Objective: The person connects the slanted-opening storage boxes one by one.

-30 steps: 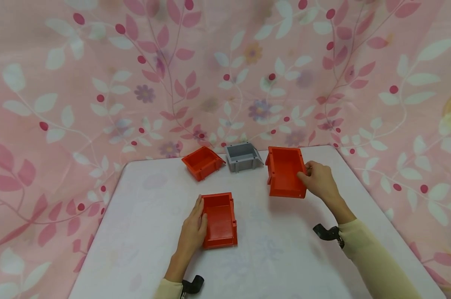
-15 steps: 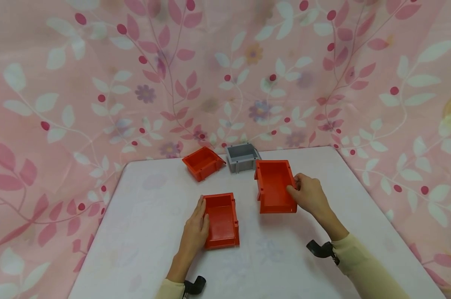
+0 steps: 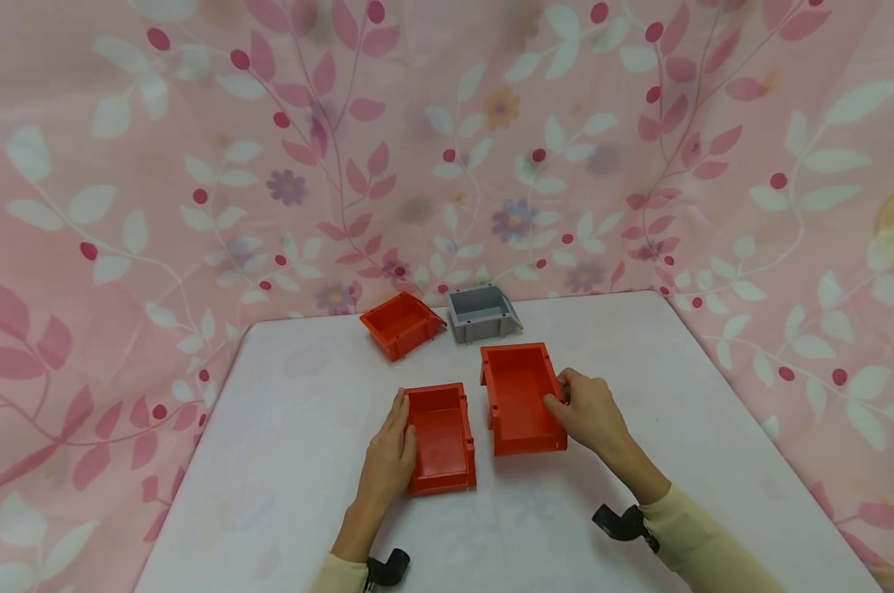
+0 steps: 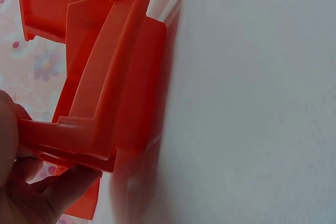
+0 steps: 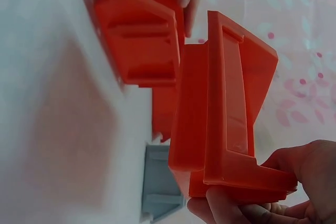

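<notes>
Two red storage bins stand side by side in the head view. My left hand point(image 3: 389, 453) holds the left bin point(image 3: 441, 436) by its left wall, with the thumb over the rim and fingers outside; this bin rests on the table. To its right, my right hand point(image 3: 593, 412) pinches the right wall of the other red bin point(image 3: 523, 399). In the right wrist view that held bin point(image 5: 210, 129) is raised off the table, and its shadow falls on the cloth. A narrow gap separates the two bins. Both look hollow, with nothing inside.
Behind them, a smaller red bin point(image 3: 404, 327) sits at an angle near the table's back edge. A grey bin point(image 3: 480, 313) stands beside it. The white-covered table point(image 3: 284, 461) meets a pink floral cloth backdrop point(image 3: 417, 165).
My right hand has brought its red bin left and toward me, from the back right to beside the left bin. The left hand and its bin have barely moved.
</notes>
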A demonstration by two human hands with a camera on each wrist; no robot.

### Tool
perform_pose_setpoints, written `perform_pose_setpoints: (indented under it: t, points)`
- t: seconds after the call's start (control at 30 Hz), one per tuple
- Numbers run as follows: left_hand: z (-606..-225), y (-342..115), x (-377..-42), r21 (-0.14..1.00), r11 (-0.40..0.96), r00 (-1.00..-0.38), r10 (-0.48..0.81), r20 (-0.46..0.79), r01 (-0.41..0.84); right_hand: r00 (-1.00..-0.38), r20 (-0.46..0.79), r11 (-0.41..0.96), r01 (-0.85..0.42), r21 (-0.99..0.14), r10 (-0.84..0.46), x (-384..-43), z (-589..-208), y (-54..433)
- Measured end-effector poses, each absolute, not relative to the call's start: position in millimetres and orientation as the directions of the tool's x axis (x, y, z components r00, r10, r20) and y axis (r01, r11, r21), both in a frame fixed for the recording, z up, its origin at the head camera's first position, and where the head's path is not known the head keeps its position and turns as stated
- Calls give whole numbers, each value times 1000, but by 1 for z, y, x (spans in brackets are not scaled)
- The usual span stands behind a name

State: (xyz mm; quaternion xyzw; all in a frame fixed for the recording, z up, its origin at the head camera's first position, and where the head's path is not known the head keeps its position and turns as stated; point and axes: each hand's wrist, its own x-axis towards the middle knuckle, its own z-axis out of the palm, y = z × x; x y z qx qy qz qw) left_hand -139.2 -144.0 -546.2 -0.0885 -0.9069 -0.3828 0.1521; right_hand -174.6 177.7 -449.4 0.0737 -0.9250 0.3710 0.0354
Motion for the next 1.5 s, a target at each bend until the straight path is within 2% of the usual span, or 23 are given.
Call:
perform_pose_setpoints:
  t: [0.5, 1.5]
  points:
    - [-548, -145, -139, 675, 698, -955, 44, 292, 239, -991, 86, 712, -135, -689, -105, -166, -464, 157]
    - [-549, -145, -139, 673, 687, -939, 41, 341, 275, -996, 74, 753, -87, -652, -51, -164, -474, 142]
